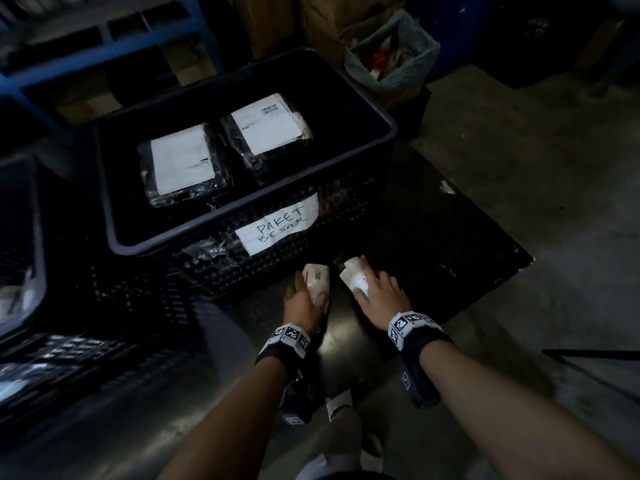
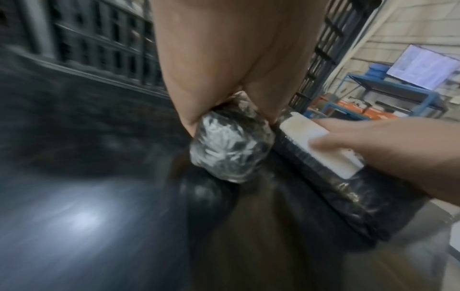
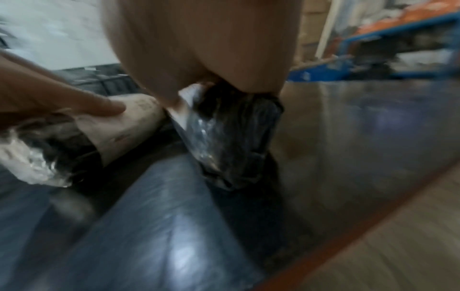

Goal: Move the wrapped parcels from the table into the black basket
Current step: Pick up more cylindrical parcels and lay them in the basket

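Observation:
My left hand (image 1: 306,294) grips a small black-wrapped parcel (image 1: 317,280) with a white label, just in front of the black basket (image 1: 388,133). In the left wrist view this parcel (image 2: 229,151) shows its shiny plastic end below my fingers. My right hand (image 1: 375,289) holds a second small parcel (image 1: 353,271) beside the first; in the right wrist view that parcel (image 3: 231,135) hangs under my palm. Both are above the dark table top (image 1: 433,237). Two larger wrapped parcels (image 1: 183,164) (image 1: 266,124) with white labels lie flat inside the basket.
A paper label reading "PAKET BESAR" (image 1: 277,225) is taped to the basket's front wall. Another dark crate (image 1: 20,244) stands at the left. A lined waste bin (image 1: 391,53) and cardboard boxes are behind the basket. Blue shelving (image 1: 104,46) is at the back left.

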